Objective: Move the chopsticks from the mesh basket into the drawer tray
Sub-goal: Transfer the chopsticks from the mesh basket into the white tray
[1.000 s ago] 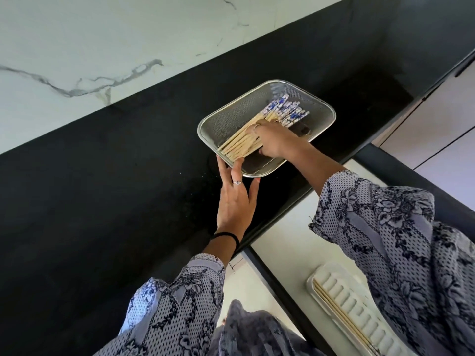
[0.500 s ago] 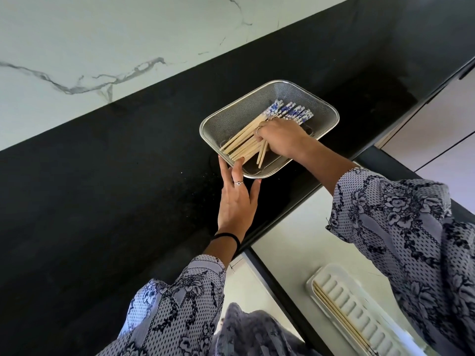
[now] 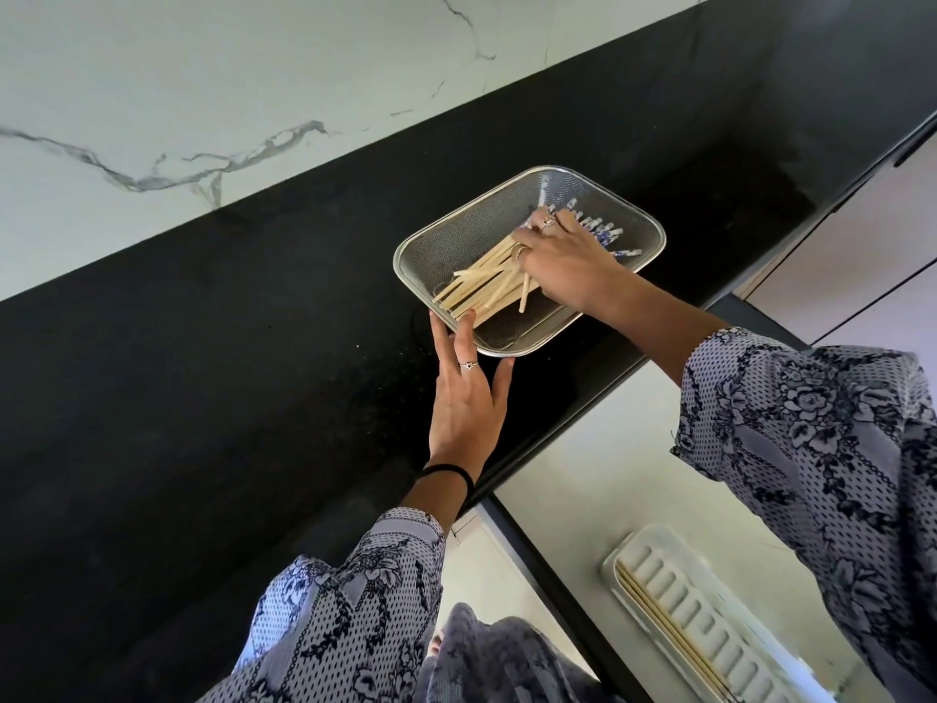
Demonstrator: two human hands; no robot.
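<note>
On the counter (image 3: 203,398), the flat, open left hand (image 3: 464,403) touches the basket's (image 3: 456,235) near rim while the right hand's (image 3: 568,261) spread fingers press the chopsticks (image 3: 481,289), gripping none.

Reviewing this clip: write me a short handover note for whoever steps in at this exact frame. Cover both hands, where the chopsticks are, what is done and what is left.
Left hand: open, fingertips against the near corner of the mesh basket, steadying it on the black counter.
Right hand: inside the basket, fingers spread over the chopsticks; no firm grasp visible.
Done: a few chopsticks already lie along the left edge of the drawer tray, lower right.
Left: most of the pile is in the basket; gather, lift and carry it to the tray.
</note>
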